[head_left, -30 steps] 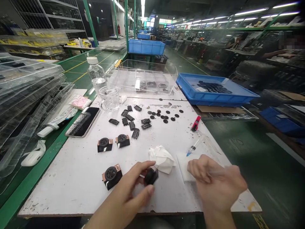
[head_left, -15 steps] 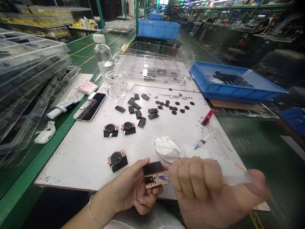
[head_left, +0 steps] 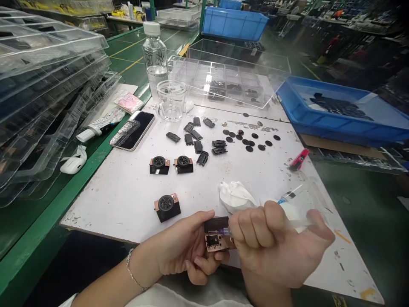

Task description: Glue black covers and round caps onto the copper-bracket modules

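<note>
My left hand (head_left: 182, 245) is closed on a small black and copper-coloured housing (head_left: 212, 241), its open inner side tilted up toward me. My right hand (head_left: 271, 247) is wrapped round a syringe (head_left: 225, 231) with a purple tip, its thumb at the rear end. The tip lies over the housing's inside; whether it touches cannot be made out. Most of the barrel is hidden by my fingers. Left of my hands stand three similar black and copper pieces, one nearer (head_left: 166, 208) and two farther (head_left: 183, 164), each bearing a small black wheel.
Small black parts (head_left: 198, 146) and black discs (head_left: 246, 142) lie mid-table. Crumpled white tissue (head_left: 237, 196), another syringe (head_left: 290, 194) and a red cutter (head_left: 299, 160) lie rightward. Behind are a glass mug (head_left: 171, 102), bottle (head_left: 155, 59) and clear divided box (head_left: 230, 81); a phone (head_left: 132, 130) lies left.
The view has shifted, so the table things appear farther right and higher. The syringe tip has moved over the housing toward its dark upper part. Both hands keep their holds.
</note>
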Action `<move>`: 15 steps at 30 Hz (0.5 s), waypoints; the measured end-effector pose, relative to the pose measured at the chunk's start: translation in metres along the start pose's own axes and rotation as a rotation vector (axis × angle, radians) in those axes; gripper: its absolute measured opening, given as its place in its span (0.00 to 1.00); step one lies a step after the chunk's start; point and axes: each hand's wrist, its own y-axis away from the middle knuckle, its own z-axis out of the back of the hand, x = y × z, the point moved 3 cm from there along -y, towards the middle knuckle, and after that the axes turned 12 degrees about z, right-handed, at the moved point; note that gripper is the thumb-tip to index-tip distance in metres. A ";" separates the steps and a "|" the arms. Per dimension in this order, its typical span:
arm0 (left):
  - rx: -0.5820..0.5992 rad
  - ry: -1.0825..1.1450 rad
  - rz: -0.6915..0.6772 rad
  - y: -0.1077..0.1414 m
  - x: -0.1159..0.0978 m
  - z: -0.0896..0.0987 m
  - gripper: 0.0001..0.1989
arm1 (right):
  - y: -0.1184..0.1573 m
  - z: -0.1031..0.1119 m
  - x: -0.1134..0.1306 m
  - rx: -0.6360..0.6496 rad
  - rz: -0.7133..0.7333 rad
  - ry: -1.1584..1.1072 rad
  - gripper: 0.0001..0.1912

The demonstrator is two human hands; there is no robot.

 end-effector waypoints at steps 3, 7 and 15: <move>0.000 -0.003 -0.006 0.000 0.000 0.000 0.27 | 0.000 -0.001 0.000 0.019 -0.004 0.000 0.28; 0.010 -0.005 -0.012 0.000 -0.001 0.000 0.27 | 0.001 -0.002 0.000 0.039 0.003 0.016 0.29; 0.010 -0.008 -0.019 -0.001 0.000 -0.001 0.27 | 0.001 -0.006 0.001 0.075 0.057 0.136 0.29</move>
